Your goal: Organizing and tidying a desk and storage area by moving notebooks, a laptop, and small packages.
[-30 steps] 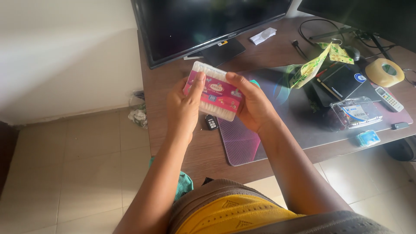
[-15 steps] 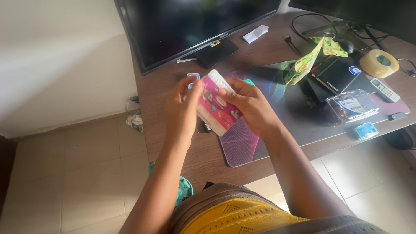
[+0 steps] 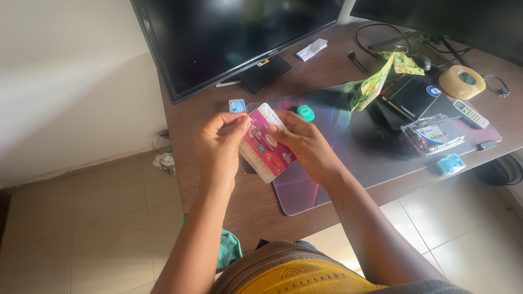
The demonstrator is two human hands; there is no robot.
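We've got the flat rectangular clear-plastic pack of cotton swabs with the pink label (image 3: 265, 142) held up in the middle of the frame, just above the near edge of the brown wooden desk (image 3: 338, 65). Our left hand (image 3: 218, 149) pinches its upper left edge between thumb and fingertips, closed snug on the plastic. Our right hand (image 3: 305, 147) cups the other side from the right, thumb lying across the pink label and the other fingers hidden behind, so it's gripping too.

Handling-wise, we'd guess this thing weighs next to nothing (it's basically cotton and thin sticks in a shell). The plastic looks smooth and a bit glossy, so probably slippery if held only by the flat faces. The thin walls likely flex or crackle under a hard squeeze, and a lid could pop. Best hold seems to be along the short edges and corners, where the shell is stiffest, which is pretty much where our hands sit now.

Around it: a big black monitor (image 3: 229, 38) fills the upper left of the frame, a purple-tinted desk mat (image 3: 327, 158) lies under and to the right of the pack, a small teal round thing (image 3: 306, 112) sits just above our right hand, and a roll of tan tape (image 3: 462, 81) is way off at the upper right.
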